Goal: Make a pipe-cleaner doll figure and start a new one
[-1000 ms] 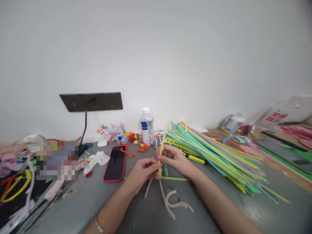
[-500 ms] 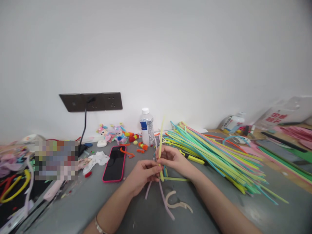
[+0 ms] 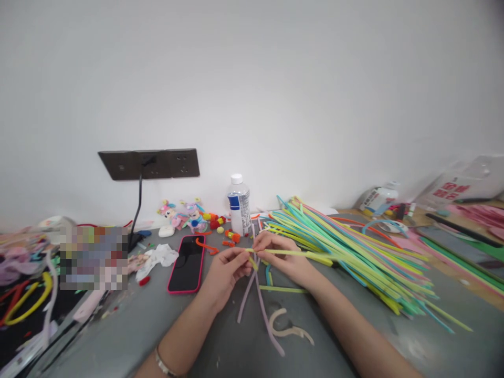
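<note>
Between the fingertips of my left hand (image 3: 227, 273) and my right hand (image 3: 282, 256) is a pale yellow pipe cleaner (image 3: 297, 253). Both hands pinch it. It runs roughly level to the right past my right hand, and a short bent end hangs below my left fingers. Under the hands, lilac pipe cleaners (image 3: 268, 323) cross on the grey tabletop. A yellow-green pipe cleaner (image 3: 285, 289) lies by my right wrist, with a short blue piece (image 3: 269, 275) close by. Nearer me lies a curved beige-handled tool (image 3: 289, 331), apart from both hands; its kind is unclear.
To the right spreads a large bundle of coloured pipe cleaners (image 3: 354, 257), with a yellow cutter (image 3: 321, 258) partly under it. A phone in a pink case (image 3: 186, 265) lies left of my hands. Behind stand a bottle (image 3: 238, 207) and small pastel figures (image 3: 192, 216).
The yellow pipe cleaner has swung from upright to nearly level, pointing right. My left hand has risen slightly, and a bent end now shows below its fingers.
</note>
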`<state>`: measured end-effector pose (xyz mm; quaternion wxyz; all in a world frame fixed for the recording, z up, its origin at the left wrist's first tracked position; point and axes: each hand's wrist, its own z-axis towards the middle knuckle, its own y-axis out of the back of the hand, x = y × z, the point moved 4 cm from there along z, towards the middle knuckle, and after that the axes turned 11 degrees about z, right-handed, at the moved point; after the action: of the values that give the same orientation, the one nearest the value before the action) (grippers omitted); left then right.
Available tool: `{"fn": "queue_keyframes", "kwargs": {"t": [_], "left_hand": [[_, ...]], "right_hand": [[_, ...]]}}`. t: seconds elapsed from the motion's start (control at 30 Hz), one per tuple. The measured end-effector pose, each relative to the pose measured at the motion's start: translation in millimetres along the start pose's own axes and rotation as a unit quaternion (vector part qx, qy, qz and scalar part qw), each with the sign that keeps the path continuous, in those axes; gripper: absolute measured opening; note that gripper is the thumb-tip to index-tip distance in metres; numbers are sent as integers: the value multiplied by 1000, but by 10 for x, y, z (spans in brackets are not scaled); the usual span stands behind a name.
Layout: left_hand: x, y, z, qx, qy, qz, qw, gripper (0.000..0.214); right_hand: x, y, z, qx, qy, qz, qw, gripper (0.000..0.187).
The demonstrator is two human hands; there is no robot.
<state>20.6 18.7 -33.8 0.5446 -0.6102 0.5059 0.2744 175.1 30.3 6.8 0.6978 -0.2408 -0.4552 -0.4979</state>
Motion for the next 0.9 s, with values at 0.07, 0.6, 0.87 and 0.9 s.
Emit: {"fn": "queue_keyframes", "kwargs": {"t": [0.07,0.6,0.87,0.9], "left_hand": [[-6,21,13,-18,-3,-7,1000,43],[-101,8,-21,-30,-63,42,997,44],[-129,9,-29,-36,-80,60,994,44],[-134,9,-30,-38,-83,62,994,44]], "right_hand": [[11,-19,-1,7,26,-26,999,16],[-31,-69,2,13,-6,4,1000,20],[-154,-37,9,-37,-46,3,998,24],[-160,-34,10,-43,-57,1,997,26]]}}
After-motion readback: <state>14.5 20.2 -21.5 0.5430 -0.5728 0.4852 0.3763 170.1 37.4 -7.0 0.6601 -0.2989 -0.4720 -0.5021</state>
